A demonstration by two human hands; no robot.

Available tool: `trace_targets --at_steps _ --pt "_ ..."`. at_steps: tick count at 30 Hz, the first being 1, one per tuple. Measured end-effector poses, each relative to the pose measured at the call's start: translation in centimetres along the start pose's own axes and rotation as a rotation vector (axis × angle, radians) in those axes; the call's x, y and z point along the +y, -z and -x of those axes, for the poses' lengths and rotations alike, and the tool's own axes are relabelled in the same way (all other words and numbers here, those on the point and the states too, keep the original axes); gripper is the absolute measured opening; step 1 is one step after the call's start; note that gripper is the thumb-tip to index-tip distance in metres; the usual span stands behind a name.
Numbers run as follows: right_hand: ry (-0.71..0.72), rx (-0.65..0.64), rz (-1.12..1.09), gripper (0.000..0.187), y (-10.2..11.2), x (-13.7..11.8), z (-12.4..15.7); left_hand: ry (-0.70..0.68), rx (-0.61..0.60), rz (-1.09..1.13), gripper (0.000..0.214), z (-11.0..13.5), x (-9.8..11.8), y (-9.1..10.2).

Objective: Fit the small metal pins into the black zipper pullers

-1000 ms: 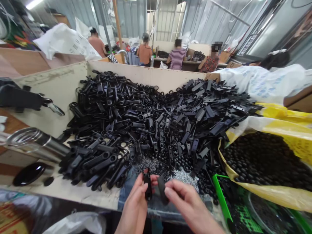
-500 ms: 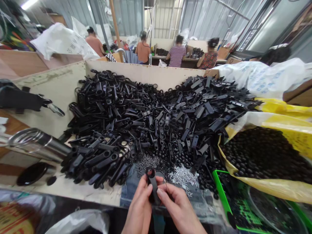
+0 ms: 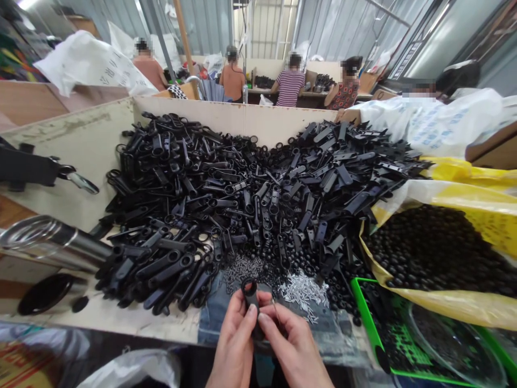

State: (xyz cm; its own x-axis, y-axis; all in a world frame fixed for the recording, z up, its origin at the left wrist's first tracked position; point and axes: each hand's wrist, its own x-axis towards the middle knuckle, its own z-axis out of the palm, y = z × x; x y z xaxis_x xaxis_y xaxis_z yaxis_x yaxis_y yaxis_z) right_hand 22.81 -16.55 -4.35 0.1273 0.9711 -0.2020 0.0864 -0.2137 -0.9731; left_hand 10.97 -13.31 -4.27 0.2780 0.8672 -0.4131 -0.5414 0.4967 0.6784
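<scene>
Black part [image 3: 251,295] — between both hands [image 3: 236,331] [image 3: 291,331]

Closed at the back by a ribbed wall [image 3: 210,32] — set with a barred window [image 3: 264,32] — lit by a lamp [image 3: 27,4] at upper left, furnished with a bench [image 3: 313,94].

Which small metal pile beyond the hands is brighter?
The right-hand bright silver pile of slender metal pins; the pile of small grey metal pieces to its left looks duller.
</scene>
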Motion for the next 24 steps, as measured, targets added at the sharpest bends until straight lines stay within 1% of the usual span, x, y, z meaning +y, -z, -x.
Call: trace_targets --at_steps 3,6,9,12,14,16,18,20,21,22,24 --pt "-0.026 0.078 -0.094 0.030 -0.5 0.4 0.2 0.013 0.021 -0.001 0.037 0.1 -0.2 -0.3" --pt "-0.050 0.141 -0.157 0.033 -1.1 1.1 0.4 0.036 0.086 -0.010 0.043 0.2 -0.5 -0.4" --pt "-0.075 0.128 -0.135 0.033 -1.4 1.3 0.5 0.001 0.125 -0.137 0.051 -0.1 -1.0 0.3" --pt "-0.084 0.103 -0.027 0.031 -0.8 1.0 0.3 -0.072 0.094 -0.332 0.051 -0.7 -1.2 1.6" --pt "-0.078 0.116 0.057 0.032 0.0 0.5 0.0 -0.082 0.067 -0.455 0.053 -0.8 -1.0 2.2" --pt "-0.083 0.110 0.071 0.036 0.8 -0.1 -0.6 -0.049 -0.002 -0.532 0.063 -0.5 -0.4 2.3" --pt "-0.122 0.006 -0.042 0.044 1.3 -0.4 -1.0 0.006 -0.111 -0.576 0.076 0.1 0.5 2.2" --pt "-0.184 -0.139 -0.234 0.050 1.3 -0.5 -1.3 0.046 -0.191 -0.605 0.087 0.8 1.5 2.1" --pt "-0.215 -0.188 -0.327 0.051 1.2 -0.5 -1.3 0.065 -0.218 -0.619 0.089 1.1 1.8 2.2" --pt "-0.235 -0.206 -0.393 0.051 1.0 -0.3 -1.3 0.079 -0.241 -0.628 0.088 1.3 2.1 2.4" --pt "-0.231 -0.182 -0.444 0.050 0.6 0.0 -1.2 0.093 -0.288 -0.621 0.087 1.5 2.1 2.7"
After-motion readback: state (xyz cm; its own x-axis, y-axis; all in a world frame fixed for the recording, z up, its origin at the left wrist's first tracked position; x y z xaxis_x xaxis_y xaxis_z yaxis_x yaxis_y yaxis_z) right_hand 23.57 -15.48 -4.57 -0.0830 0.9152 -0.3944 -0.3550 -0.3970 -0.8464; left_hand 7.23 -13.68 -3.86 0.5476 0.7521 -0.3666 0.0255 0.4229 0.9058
